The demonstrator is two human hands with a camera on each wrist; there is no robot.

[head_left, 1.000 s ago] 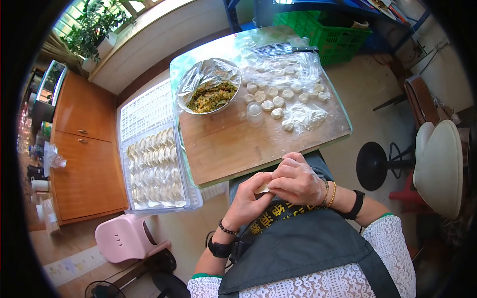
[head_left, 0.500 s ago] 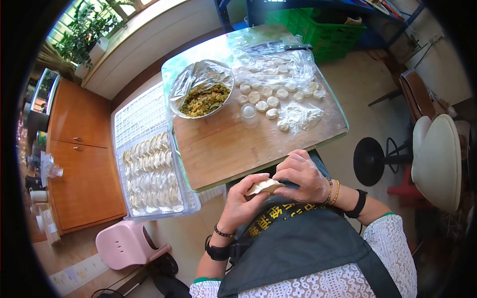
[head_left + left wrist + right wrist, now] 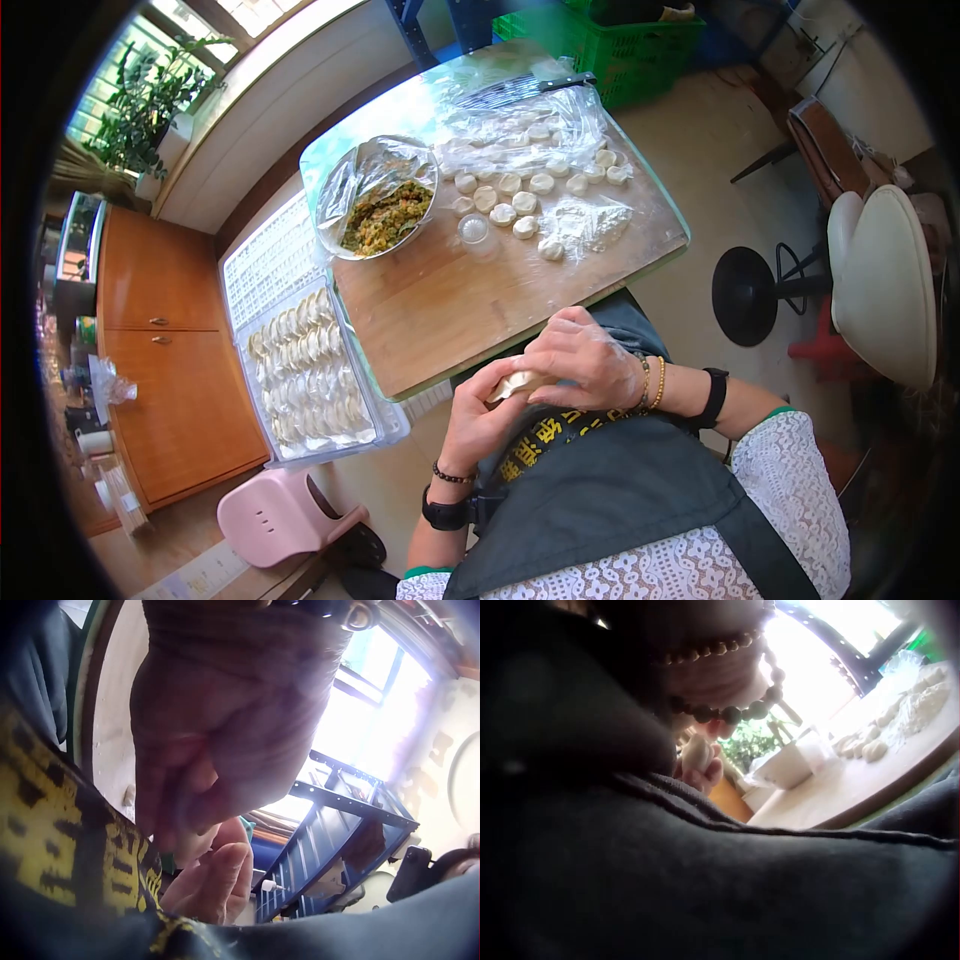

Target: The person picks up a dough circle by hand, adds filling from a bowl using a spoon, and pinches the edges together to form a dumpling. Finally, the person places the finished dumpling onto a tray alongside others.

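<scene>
Over the apron, close to the table's near edge, a pale dumpling (image 3: 517,384) is held between two hands. The left hand (image 3: 474,420) grips its left side, thumb in front and fingers behind. Fingers of the right hand (image 3: 585,362) pinch its right end and hide part of it. In the right wrist view, the dumpling (image 3: 697,754) shows small below the bracelets. The left wrist view has the left hand (image 3: 225,712) dark in front, covering most of the dumpling.
A wooden board (image 3: 430,310) carries a bowl (image 3: 376,257) of chopped filling, a small clear cup (image 3: 476,234), dough rounds (image 3: 503,214), flour (image 3: 595,228) and plastic film. To the left stands a tray (image 3: 388,432) with rows of dumplings. A pink stool (image 3: 265,515) is below it.
The dumpling showed only a sliver, then most of its length; now the right hand's fingers close over its right end again. The head view has turned, shifting the table leftward.
</scene>
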